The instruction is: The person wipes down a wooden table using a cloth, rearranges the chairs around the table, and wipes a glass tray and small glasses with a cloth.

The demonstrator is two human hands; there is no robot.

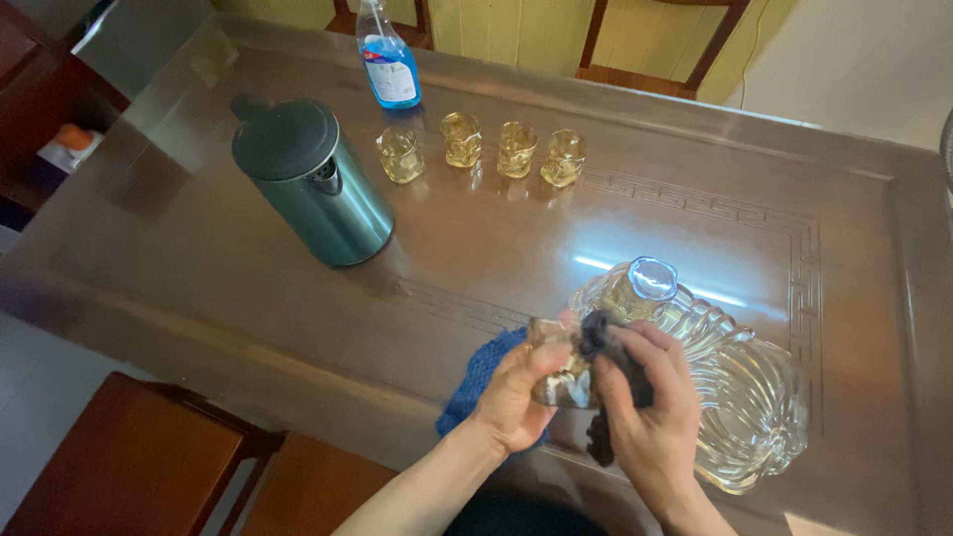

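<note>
Hands closed: left hand (513,397) around small amber glass (558,369), right hand (650,417) around dark cloth (608,342).

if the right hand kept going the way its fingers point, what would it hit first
The right hand points up and left, pressing a dark cloth into the small glass cup held by the left hand. It would meet that cup at once.

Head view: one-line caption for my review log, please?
Left hand holds a small amber glass while the right hand presses a dark cloth on it.
</note>
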